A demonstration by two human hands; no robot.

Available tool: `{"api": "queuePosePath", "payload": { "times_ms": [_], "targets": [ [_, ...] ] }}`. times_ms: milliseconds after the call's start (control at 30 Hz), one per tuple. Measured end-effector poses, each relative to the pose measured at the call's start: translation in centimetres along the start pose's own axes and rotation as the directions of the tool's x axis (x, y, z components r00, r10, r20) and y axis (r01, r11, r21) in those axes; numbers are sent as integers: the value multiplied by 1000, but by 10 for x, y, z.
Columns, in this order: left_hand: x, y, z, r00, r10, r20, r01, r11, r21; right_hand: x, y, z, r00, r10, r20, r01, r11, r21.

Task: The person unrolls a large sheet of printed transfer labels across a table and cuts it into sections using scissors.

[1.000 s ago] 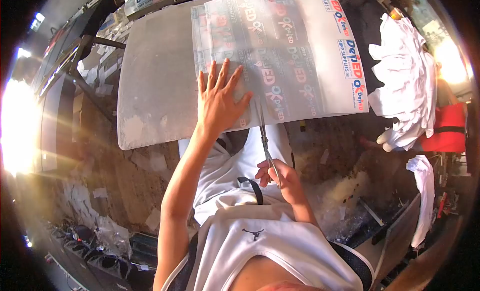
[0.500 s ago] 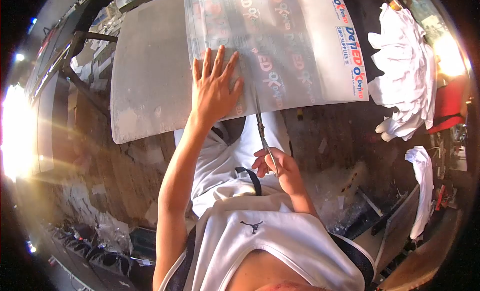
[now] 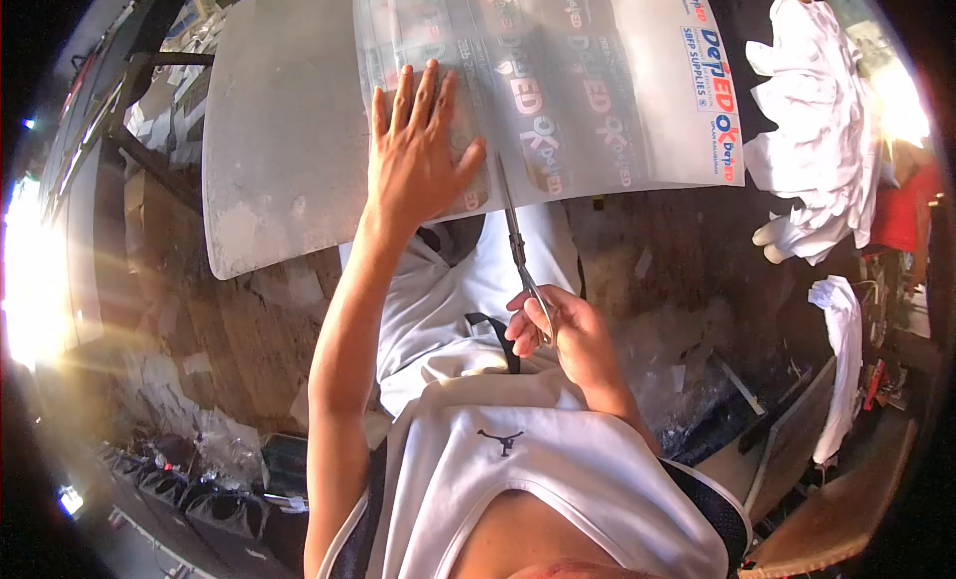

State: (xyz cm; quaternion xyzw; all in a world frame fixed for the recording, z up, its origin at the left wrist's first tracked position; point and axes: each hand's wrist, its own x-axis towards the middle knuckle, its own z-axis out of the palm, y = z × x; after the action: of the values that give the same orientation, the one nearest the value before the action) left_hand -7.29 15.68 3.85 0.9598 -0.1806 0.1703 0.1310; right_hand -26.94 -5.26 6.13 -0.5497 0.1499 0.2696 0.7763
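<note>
A translucent printed sheet (image 3: 652,131) with repeated blue and red lettering lies over a grey board (image 3: 279,131). My left hand (image 3: 413,166) rests flat on the sheet's left part, fingers stretched away from me. In my right hand (image 3: 578,335) is a pair of metal scissors (image 3: 516,242), thumb and fingers at the handles. The blades point away from me and reach in past the sheet's near edge, just right of my left thumb. Which blade is above or below the sheet I cannot tell.
White cloths (image 3: 812,131) hang in a bunch at the right, with another white cloth (image 3: 838,370) below them. Wooden panels (image 3: 836,499) stand at lower right. Scraps litter the floor (image 3: 259,360). A dark metal frame (image 3: 149,161) stands left of the board.
My left hand has slid a little farther up the sheet. The view has shifted slightly. The scissors stay in my right hand at the sheet's near edge.
</note>
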Motion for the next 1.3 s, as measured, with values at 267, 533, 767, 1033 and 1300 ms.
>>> {"api": "queuePosePath", "payload": {
  "times_ms": [267,533,767,1033,1300],
  "targets": [
    [1,1,-1,1000,7,9,-7,1000,0,8,0,-1,1000,-31,2,31,999,11],
    [2,0,3,1000,6,-24,-6,1000,-19,25,-13,1,999,-41,1,41,999,19],
    [2,0,1,999,-35,32,35,999,8,37,-21,1,999,-36,-12,36,999,-18],
    [4,2,-1,998,-59,36,60,998,-18,47,-35,3,999,-20,-26,19,999,-48],
    [2,1,-1,999,-41,18,42,996,-80,58,-43,5,999,-34,-25,32,995,-93]
  ]
}}
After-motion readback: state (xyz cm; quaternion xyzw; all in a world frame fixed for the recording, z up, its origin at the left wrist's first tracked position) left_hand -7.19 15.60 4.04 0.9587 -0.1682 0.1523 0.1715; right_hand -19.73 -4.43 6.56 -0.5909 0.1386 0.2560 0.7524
